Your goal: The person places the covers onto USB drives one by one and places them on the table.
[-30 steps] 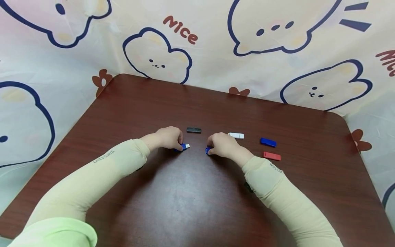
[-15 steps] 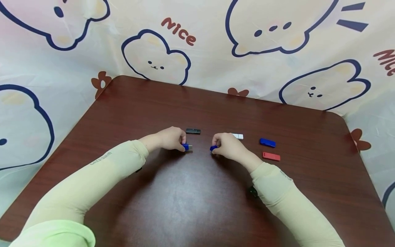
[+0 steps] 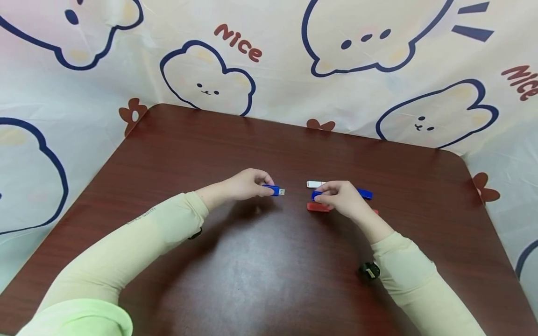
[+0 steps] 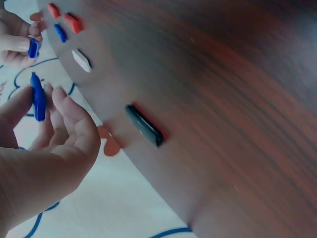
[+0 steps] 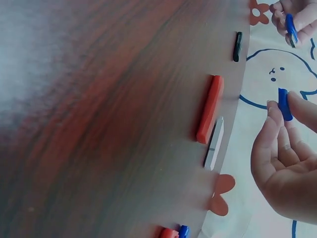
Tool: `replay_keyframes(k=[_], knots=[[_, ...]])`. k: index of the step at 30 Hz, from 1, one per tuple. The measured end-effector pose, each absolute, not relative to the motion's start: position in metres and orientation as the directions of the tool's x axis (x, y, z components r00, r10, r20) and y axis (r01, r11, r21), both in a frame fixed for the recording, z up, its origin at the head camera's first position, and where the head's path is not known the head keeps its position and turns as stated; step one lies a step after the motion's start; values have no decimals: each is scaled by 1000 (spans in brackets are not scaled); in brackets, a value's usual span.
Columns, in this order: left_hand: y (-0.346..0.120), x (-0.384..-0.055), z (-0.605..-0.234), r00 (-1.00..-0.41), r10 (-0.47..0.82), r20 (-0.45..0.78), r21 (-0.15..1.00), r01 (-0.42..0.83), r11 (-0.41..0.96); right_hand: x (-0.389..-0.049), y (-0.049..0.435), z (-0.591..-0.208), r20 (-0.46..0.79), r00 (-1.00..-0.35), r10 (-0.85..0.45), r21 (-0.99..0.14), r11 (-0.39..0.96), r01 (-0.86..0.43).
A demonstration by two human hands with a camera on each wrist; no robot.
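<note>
My left hand (image 3: 247,184) pinches a blue USB flash drive (image 3: 272,190) between thumb and fingers, its metal plug (image 3: 282,192) pointing right. A short way to the right, my right hand (image 3: 343,198) pinches a small blue cap (image 3: 316,196). A gap separates drive and cap, and both are held above the table. Just below the cap in the head view lies a red flash drive (image 3: 317,207). A white flash drive (image 3: 315,184) lies behind the right hand.
Another blue flash drive (image 3: 365,193) and a second red one (image 3: 375,213) lie by the right wrist, partly hidden. A black flash drive (image 4: 143,125) rests on the tabletop in the left wrist view. A printed cloth (image 3: 277,84) hangs behind the brown table (image 3: 235,133).
Both hands have risen from the tabletop and moved right, still holding the blue drive and its cap. The near red drive has come into view; the black one is now hidden in the head view.
</note>
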State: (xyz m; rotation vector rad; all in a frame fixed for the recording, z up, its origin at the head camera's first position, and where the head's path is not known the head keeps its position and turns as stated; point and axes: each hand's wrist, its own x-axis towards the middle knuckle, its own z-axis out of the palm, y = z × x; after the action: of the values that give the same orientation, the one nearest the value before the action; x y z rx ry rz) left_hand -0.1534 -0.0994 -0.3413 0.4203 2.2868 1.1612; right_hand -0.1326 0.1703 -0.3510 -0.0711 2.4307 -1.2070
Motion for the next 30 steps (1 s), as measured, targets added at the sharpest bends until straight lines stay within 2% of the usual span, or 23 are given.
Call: replay_keyframes(k=[6,20,30], knots=[[-81,-152,-343,-824,453,-340,856,-72,512,-127,177,-350,-357,-908,-219,-796,580,173],[-65,-145,-343,-832,393,-391,869,-194,454,-124,173,-349,-353,-907,-229,-824,535,186],[-59,-150,-344,-814,417,-404,865,-193,462,-128,178,-346,-368,-903,-222,-828,521,209]])
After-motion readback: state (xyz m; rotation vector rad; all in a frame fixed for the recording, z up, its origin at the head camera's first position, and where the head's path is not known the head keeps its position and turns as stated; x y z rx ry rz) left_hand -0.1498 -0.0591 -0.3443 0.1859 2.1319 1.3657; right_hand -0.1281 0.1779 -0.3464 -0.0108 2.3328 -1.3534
